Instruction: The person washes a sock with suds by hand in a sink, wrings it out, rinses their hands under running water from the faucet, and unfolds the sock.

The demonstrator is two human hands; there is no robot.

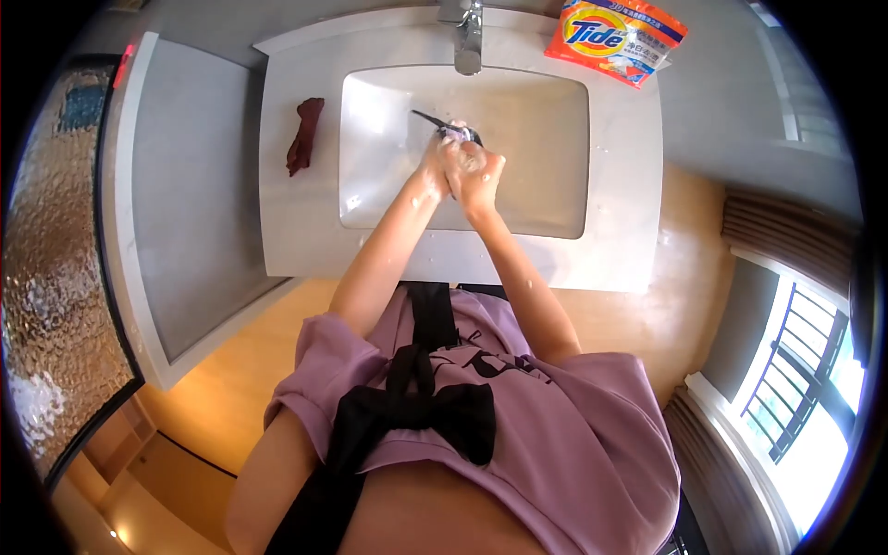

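Over the white sink basin [546,157], my two hands press together, wet and spotted with suds. My left hand [435,168] is closed round a dark item with a thin, stiff-looking strip [429,118] that sticks out to the upper left. My right hand [476,178] is closed against the same item from the right side, with foam on its fingers. Some pale lilac shows between the fingers. Most of the item is hidden by the hands, so I cannot tell its exact kind.
A chrome faucet [468,42] stands behind the basin. On the counter [624,185] lie a crumpled dark red cloth [304,137] at the left and an orange Tide detergent bag [615,39] at the back right. A grey panel [199,185] stands at the left.
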